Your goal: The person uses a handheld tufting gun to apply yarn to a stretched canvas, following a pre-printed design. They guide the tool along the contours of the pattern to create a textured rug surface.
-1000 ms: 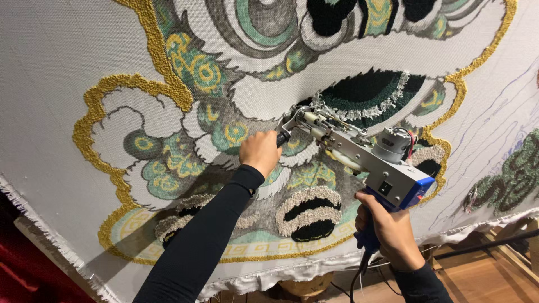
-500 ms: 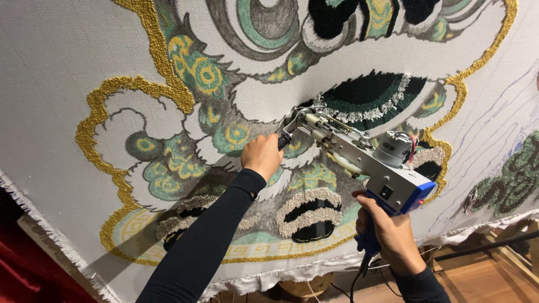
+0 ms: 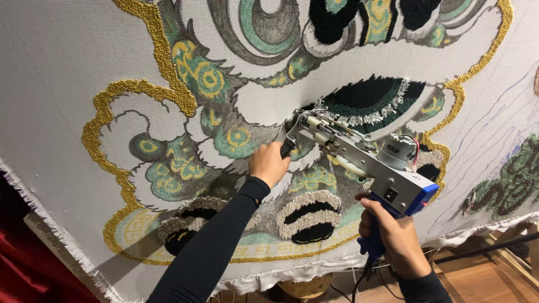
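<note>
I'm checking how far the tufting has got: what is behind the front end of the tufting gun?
Behind the tufting gun lies the stretched cloth, with a dark green tufted patch edged in pale loops. The gun's nose covers the spot it presses on.

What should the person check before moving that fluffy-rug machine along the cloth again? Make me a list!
1. Right hand wrapped round the blue handle of the tufting gun: ok.
2. Left hand on the front grip, steadying the gun: ok.
3. Needle tip against the cloth at the edge of the dark tufted patch: ok.
4. Yarn feeding freely into the needle: cannot tell, too fine to see.
5. Cord hanging below the handle, away from both hands: ok.
6. Cloth stretched flat around the gun, no folds: ok.
</note>
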